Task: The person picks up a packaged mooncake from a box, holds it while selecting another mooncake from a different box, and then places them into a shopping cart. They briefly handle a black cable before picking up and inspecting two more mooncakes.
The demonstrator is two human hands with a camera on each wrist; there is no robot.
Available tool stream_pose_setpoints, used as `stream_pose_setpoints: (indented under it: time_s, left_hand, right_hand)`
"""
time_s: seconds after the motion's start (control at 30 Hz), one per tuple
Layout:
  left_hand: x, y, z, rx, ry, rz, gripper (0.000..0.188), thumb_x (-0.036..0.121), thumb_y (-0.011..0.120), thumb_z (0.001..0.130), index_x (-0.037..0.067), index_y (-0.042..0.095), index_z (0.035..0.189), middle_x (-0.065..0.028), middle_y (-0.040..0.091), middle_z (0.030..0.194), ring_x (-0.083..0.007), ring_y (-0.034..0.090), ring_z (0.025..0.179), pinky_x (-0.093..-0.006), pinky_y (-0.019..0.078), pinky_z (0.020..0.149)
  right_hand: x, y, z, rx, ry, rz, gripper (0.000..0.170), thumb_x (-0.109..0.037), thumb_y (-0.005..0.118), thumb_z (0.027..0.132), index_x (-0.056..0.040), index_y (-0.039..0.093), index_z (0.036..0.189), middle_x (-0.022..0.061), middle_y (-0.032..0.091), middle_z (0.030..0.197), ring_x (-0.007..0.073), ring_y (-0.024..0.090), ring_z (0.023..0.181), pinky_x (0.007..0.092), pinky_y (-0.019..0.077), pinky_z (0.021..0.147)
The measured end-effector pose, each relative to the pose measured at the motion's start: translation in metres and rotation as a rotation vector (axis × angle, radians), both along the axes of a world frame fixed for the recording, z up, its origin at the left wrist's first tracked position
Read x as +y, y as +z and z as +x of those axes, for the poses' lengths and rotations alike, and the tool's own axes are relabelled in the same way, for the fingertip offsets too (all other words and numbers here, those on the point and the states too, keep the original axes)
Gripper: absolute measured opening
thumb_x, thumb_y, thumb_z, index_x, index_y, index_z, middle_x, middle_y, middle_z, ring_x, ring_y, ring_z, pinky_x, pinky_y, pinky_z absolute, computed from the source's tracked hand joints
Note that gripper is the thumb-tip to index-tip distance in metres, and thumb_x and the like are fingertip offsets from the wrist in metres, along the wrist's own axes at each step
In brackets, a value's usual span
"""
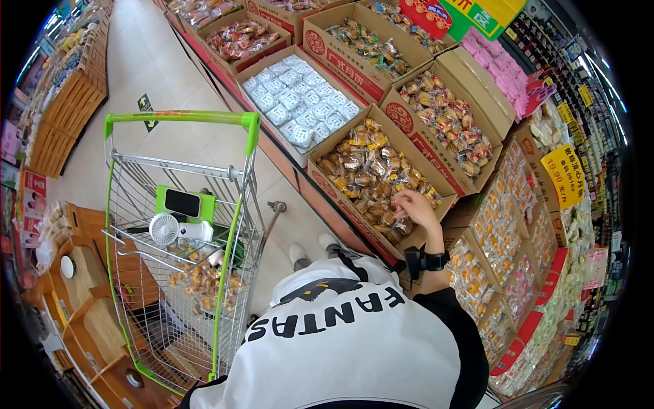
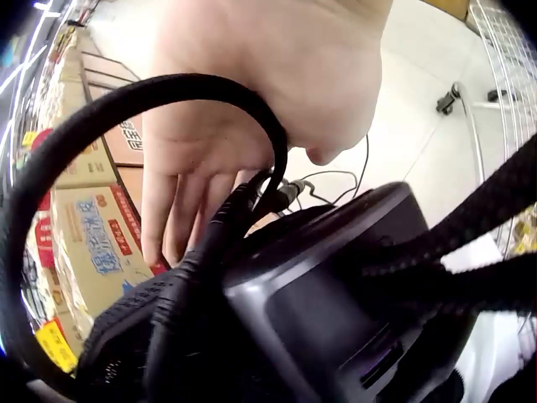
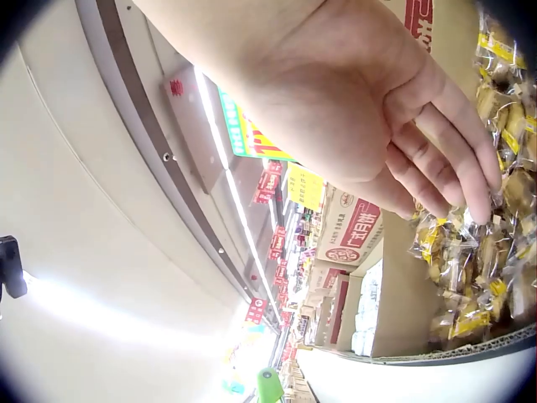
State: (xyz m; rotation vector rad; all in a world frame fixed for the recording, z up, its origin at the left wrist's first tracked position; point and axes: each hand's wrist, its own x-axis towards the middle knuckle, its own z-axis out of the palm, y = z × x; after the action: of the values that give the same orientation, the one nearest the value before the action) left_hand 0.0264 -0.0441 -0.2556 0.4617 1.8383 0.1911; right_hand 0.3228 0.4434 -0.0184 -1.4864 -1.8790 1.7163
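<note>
At the left stands a wire shopping cart (image 1: 178,118) with a green handle bar; a dark-screened phone (image 1: 182,202) and a white fan (image 1: 164,230) sit below that handle edge, and wrapped packets (image 1: 194,283) lie lower in the basket, toward its right wall. The left hand (image 2: 225,130), seen only from its own wrist, hangs loosely open, palm bare and fingers nearly straight; a black cable (image 2: 273,138) loops across it, and a black device (image 2: 327,294) stands in the foreground. Right of the cart, white packets (image 1: 300,95) fill an open box, and just beside it is a cardboard carton (image 3: 403,311) heaped with wrapped pastries (image 1: 361,163), brown with yellow labels. The right hand (image 1: 414,206) reaches in over the carton's end nearest the person, its fingers extended and slightly bent, the tips at the pastries; whether any wrapper is pinched, I cannot tell. A black strap (image 1: 432,260) circles that wrist, outside the same end. Farther right lie packets with yellow centres (image 1: 497,232), and beyond them is a yellow price sign (image 1: 564,176).
</note>
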Motion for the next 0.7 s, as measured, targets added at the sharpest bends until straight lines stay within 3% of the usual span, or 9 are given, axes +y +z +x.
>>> stream_pose_setpoints:
  time_s: [0.7]
  left_hand:
    - [-0.012, 0.001, 0.004, -0.010, 0.091, 0.005, 0.026, 0.026, 0.044, 0.082, 0.007, 0.053, 0.098, -0.0095, 0.058, 0.090, -0.0213, 0.056, 0.084, -0.0343, 0.0438, 0.072]
  right_hand:
    - [0.002, 0.004, -0.010, -0.039, 0.077, 0.087, 0.022, -0.018, 0.049, 0.083, 0.0014, 0.054, 0.093, 0.0060, 0.057, 0.073, 0.0143, 0.061, 0.059, 0.0227, 0.0449, 0.054]
